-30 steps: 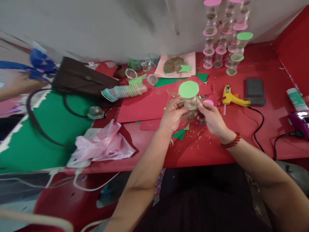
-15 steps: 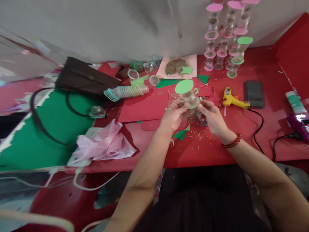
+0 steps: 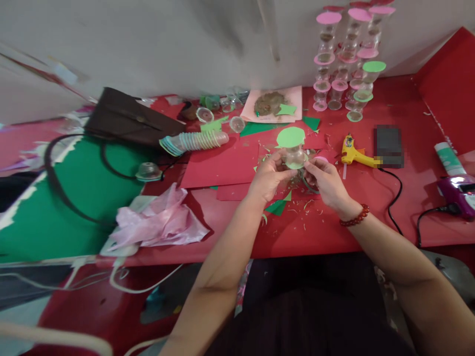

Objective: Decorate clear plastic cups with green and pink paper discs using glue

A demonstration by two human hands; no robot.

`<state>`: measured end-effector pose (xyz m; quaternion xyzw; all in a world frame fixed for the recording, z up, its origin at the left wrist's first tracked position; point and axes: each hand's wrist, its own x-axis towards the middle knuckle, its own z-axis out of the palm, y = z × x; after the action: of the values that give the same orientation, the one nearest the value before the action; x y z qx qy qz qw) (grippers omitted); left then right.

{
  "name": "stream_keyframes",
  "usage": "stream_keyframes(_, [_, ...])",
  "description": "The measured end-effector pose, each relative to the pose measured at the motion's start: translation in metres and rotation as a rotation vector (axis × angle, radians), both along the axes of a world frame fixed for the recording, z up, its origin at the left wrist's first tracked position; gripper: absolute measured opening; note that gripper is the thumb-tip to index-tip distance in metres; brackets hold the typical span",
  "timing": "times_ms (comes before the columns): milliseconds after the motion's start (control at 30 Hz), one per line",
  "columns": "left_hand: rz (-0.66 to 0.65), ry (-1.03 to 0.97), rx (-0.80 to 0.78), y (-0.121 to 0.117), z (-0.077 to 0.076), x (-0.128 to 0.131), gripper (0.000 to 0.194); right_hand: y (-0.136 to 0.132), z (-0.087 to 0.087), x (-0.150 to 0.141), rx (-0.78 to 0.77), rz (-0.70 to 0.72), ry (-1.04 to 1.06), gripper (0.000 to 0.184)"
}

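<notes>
A small hourglass [image 3: 296, 157] made of two clear plastic cups, with a light green paper disc [image 3: 291, 137] as its top, is held upright above the littered table. My left hand [image 3: 270, 173] is closed around its left side, thumb near the lower rim. From the right, my right hand [image 3: 325, 179] pinches that lower rim with thumb and forefinger. Under the right fingers shows a dark curved loop [image 3: 310, 183], perhaps a scissor handle, mostly hidden. Green paper scraps [image 3: 276, 206] and thin trimmings lie below both hands.
A yellow glue gun [image 3: 358, 153] lies right, its cord trailing forward. Stacked hourglasses [image 3: 324, 59] stand at the back right. Sand [image 3: 270, 103] sits on pink paper. Nested clear cups [image 3: 195, 141], a brown bag [image 3: 129, 118] and a pink plastic bag [image 3: 159, 220] are left.
The hourglass was tilted to the left half a second ago and now stands more upright in my hands. The other person's arm and blue item at far left have left the view.
</notes>
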<state>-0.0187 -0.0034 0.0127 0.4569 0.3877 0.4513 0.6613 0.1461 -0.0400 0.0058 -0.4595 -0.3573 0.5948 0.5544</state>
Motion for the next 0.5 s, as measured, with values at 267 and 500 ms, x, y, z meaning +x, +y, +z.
stream_keyframes(267, [0.028,0.005,0.078,0.001,-0.0051,0.0015,0.048,-0.0004,0.0006,-0.0008,0.005,0.017,-0.008,0.038])
stream_keyframes(500, [0.091,0.025,0.133,0.0017,-0.0056,0.0033,0.052,-0.0026,0.0023,-0.0022,-0.005,0.024,-0.01,0.042])
